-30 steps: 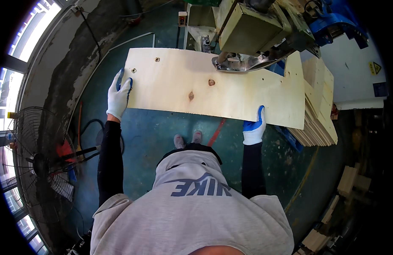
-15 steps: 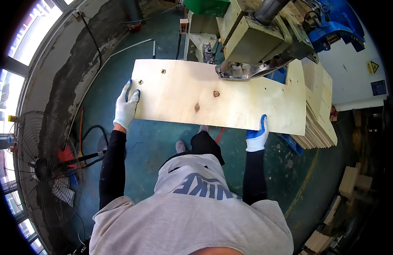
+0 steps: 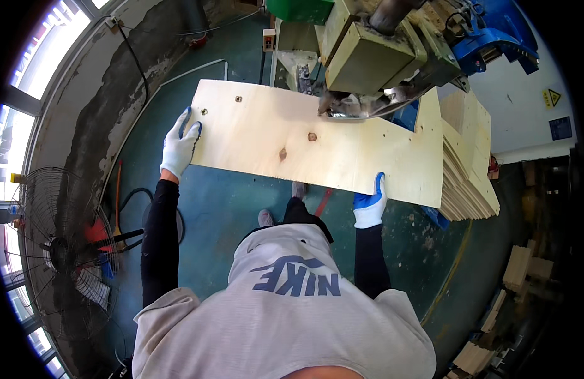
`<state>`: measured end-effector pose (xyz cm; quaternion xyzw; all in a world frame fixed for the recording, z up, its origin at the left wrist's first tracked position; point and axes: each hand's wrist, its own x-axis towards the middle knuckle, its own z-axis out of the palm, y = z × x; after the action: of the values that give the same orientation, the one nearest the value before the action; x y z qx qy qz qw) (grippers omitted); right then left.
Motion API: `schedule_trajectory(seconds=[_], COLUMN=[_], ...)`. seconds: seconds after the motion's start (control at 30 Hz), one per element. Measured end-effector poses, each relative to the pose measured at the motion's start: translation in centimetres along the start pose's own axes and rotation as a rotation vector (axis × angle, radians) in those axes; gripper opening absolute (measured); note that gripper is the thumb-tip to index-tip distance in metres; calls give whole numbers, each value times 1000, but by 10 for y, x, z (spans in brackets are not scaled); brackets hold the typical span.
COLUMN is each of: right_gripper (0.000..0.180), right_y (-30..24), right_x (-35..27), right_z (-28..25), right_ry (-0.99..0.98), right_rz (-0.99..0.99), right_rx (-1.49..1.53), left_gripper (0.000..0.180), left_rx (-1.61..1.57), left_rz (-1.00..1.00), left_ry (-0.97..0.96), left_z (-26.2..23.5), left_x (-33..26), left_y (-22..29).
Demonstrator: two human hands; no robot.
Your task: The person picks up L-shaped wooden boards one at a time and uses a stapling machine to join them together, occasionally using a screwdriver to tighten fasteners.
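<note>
A pale plywood panel (image 3: 260,139) with dark knots and a notch at its far right side is held level in front of me. My left hand (image 3: 178,146), in a white glove with blue fingertips, grips its left edge, thumb on top. My right hand (image 3: 371,203), gloved the same way, clasps the near edge right of the middle, its thumb on top and other fingers mostly hidden underneath. The panel's far edge lies under the metal head (image 3: 361,108) of a green-grey machine (image 3: 374,60); the exact contact point is hidden.
Behind the panel's right end stands a stack of cut boards (image 3: 472,164). A caged floor fan (image 3: 58,252) is at the left by the wall. Wood pieces (image 3: 518,268) lie at the far right. A switch box (image 3: 269,40) is beside the machine.
The panel has shifted left and turned slightly clockwise, its left end now farther away. Both hands have moved left with it, still gripping. More of the stack shows at the right.
</note>
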<state>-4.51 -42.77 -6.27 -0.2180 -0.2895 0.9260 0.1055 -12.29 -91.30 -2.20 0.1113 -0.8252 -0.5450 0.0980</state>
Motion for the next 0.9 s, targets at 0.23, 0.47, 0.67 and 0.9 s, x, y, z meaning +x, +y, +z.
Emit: schedule_trajectory(seconds=[0.23, 0.47, 0.67, 0.9], right_gripper=[49, 41, 39, 37], right_y=[-70, -77, 7, 50], right_x=[22, 9, -37, -45], right_z=[-37, -47, -17, 23], right_ry=[46, -41, -52, -159], right_rz=[-156, -84, 113, 296], right_rx=[-68, -82, 54, 78], left_gripper=[53, 59, 44, 44], left_rx=[-270, -1585, -1372, -907], left_rz=[-191, -90, -354, -93], left_ry=[-40, -274, 37, 152], left_z=[-15, 66, 94, 40], left_x=[-16, -127, -125, -111], left_y=[-4, -13, 44, -8])
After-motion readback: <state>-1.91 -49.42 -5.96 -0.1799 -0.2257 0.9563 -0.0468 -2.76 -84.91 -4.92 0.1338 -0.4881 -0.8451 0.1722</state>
